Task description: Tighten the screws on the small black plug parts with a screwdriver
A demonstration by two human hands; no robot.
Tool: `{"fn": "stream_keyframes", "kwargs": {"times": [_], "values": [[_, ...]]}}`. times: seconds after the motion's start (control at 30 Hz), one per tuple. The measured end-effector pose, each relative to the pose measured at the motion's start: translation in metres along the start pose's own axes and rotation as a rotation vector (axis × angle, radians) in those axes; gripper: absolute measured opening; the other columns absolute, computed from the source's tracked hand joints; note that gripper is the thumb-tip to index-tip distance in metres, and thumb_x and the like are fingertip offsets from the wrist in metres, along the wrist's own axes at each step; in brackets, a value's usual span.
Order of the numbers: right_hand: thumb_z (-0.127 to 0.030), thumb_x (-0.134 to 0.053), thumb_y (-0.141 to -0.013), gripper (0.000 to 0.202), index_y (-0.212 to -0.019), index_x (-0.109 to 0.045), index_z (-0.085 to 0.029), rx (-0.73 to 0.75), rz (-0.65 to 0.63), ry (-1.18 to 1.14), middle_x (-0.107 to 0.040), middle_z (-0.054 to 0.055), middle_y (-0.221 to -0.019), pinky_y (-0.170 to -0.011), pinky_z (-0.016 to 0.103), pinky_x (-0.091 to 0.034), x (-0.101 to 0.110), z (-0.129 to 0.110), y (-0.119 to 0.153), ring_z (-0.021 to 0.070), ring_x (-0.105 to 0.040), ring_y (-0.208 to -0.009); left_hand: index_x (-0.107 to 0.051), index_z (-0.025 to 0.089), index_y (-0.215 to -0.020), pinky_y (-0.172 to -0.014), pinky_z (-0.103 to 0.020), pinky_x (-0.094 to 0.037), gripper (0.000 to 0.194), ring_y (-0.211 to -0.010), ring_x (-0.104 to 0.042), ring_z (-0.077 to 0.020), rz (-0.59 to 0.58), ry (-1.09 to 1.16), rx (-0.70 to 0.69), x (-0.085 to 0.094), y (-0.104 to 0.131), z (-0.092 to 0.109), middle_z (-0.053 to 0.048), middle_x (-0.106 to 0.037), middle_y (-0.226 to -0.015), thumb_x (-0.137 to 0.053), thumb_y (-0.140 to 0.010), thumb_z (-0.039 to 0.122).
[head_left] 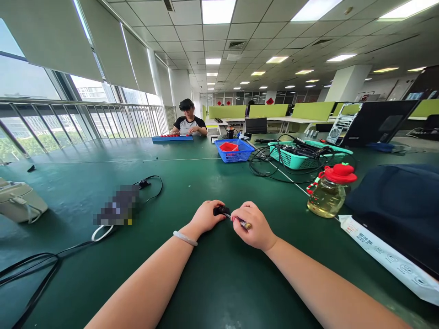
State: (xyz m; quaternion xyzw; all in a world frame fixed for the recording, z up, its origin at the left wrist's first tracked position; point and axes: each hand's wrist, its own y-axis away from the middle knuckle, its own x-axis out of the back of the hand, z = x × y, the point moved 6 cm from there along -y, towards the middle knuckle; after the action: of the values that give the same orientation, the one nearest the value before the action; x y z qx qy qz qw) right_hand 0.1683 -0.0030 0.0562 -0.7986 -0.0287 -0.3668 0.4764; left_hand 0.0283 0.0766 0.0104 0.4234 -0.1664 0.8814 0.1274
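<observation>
My left hand, with a pale bracelet at the wrist, grips a small black object low over the dark green table. Between the fingers of my right hand is a slim metal tool with a gold-coloured end. Its thin tip points left and meets the black object. The exact contact spot is too small to make out. Both hands are close together near the middle of the view.
A jar with a red lid, a dark bag and a white box lie right. Blue and teal baskets stand beyond. Cables and a beige pouch are left. A person sits across.
</observation>
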Motion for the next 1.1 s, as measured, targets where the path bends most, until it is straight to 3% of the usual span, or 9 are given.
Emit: {"fn": "stream_keyframes", "kwargs": {"times": [0.17,0.37,0.47,0.57,0.7,0.8,0.93,1.0,1.1], "values": [[-0.016,-0.046,-0.084,0.017,-0.075,-0.059,-0.023,0.142,-0.121,0.106,-0.065,0.001,-0.066,-0.077,0.035,-0.039,-0.003,-0.011,0.000,0.0157,-0.052,-0.060,-0.068,0.022,-0.107,-0.092,-0.033,-0.051,0.035,-0.101,-0.066,-0.0215,-0.006,0.067,0.011,-0.001,0.001,-0.002,-0.004,-0.073,-0.110,-0.070,-0.073,0.021],[-0.024,-0.061,-0.077,0.007,-0.071,-0.060,-0.020,0.228,-0.492,0.279,-0.064,0.004,-0.067,-0.066,0.033,-0.037,-0.038,-0.023,0.009,0.0171,-0.052,-0.060,-0.069,0.022,-0.104,-0.090,-0.032,-0.052,0.036,-0.096,-0.068,-0.0204,0.007,0.077,0.017,-0.001,0.000,-0.002,-0.004,-0.074,-0.102,-0.069,-0.069,0.014],[-0.025,-0.065,-0.075,0.008,-0.071,-0.059,-0.020,0.202,-0.551,0.277,-0.065,0.004,-0.069,-0.067,0.032,-0.038,-0.046,-0.023,0.011,0.0170,-0.053,-0.062,-0.069,0.021,-0.103,-0.089,-0.031,-0.053,0.036,-0.096,-0.068,-0.0203,0.007,0.085,0.021,-0.001,0.000,-0.002,-0.004,-0.075,-0.102,-0.069,-0.068,0.013],[-0.024,-0.063,-0.075,0.010,-0.069,-0.056,-0.021,0.102,-0.472,0.171,-0.063,0.002,-0.067,-0.067,0.031,-0.038,-0.039,-0.018,0.009,0.0159,-0.051,-0.061,-0.069,0.021,-0.105,-0.090,-0.031,-0.053,0.036,-0.099,-0.068,-0.0209,0.004,0.085,0.019,-0.001,0.000,-0.002,-0.004,-0.074,-0.105,-0.069,-0.069,0.014],[-0.027,-0.050,-0.086,0.017,-0.070,-0.055,-0.023,-0.154,-0.254,-0.067,-0.060,-0.001,-0.064,-0.066,0.029,-0.039,-0.020,0.001,0.004,0.0153,-0.049,-0.061,-0.068,0.022,-0.106,-0.094,-0.031,-0.052,0.035,-0.103,-0.068,-0.0204,-0.006,0.120,0.031,-0.001,0.000,-0.002,-0.004,-0.074,-0.108,-0.071,-0.071,0.017],[-0.039,-0.043,-0.092,0.029,-0.070,-0.054,-0.024,-0.421,-0.124,-0.319,-0.052,-0.003,-0.057,-0.057,0.027,-0.037,-0.016,0.027,0.007,0.0142,-0.047,-0.055,-0.068,0.023,-0.106,-0.095,-0.031,-0.051,0.037,-0.103,-0.068,-0.0198,-0.026,0.142,0.045,-0.001,0.000,-0.002,-0.003,-0.074,-0.108,-0.074,-0.070,0.019],[-0.054,-0.048,-0.087,0.036,-0.069,-0.056,-0.023,-0.692,0.012,-0.590,-0.044,-0.004,-0.050,-0.052,0.027,-0.039,-0.021,0.053,0.015,0.0147,-0.048,-0.049,-0.068,0.023,-0.107,-0.095,-0.032,-0.051,0.036,-0.104,-0.067,-0.0207,-0.018,0.116,0.031,0.000,0.001,-0.002,-0.003,-0.074,-0.109,-0.073,-0.072,0.022],[-0.052,-0.049,-0.086,0.035,-0.069,-0.057,-0.023,-0.694,0.008,-0.575,-0.045,-0.004,-0.051,-0.051,0.027,-0.038,-0.021,0.053,0.015,0.0144,-0.047,-0.049,-0.068,0.024,-0.107,-0.095,-0.032,-0.051,0.035,-0.103,-0.067,-0.0209,-0.012,0.103,0.015,0.001,0.001,-0.001,-0.003,-0.074,-0.109,-0.073,-0.072,0.022],[-0.041,-0.047,-0.089,0.028,-0.070,-0.057,-0.023,-0.514,-0.073,-0.382,-0.051,-0.003,-0.055,-0.054,0.027,-0.036,-0.016,0.036,0.009,0.0139,-0.046,-0.052,-0.069,0.023,-0.106,-0.094,-0.032,-0.051,0.033,-0.101,-0.068,-0.0206,-0.011,0.101,-0.008,0.000,0.001,0.000,-0.003,-0.074,-0.108,-0.072,-0.073,0.022]]}}
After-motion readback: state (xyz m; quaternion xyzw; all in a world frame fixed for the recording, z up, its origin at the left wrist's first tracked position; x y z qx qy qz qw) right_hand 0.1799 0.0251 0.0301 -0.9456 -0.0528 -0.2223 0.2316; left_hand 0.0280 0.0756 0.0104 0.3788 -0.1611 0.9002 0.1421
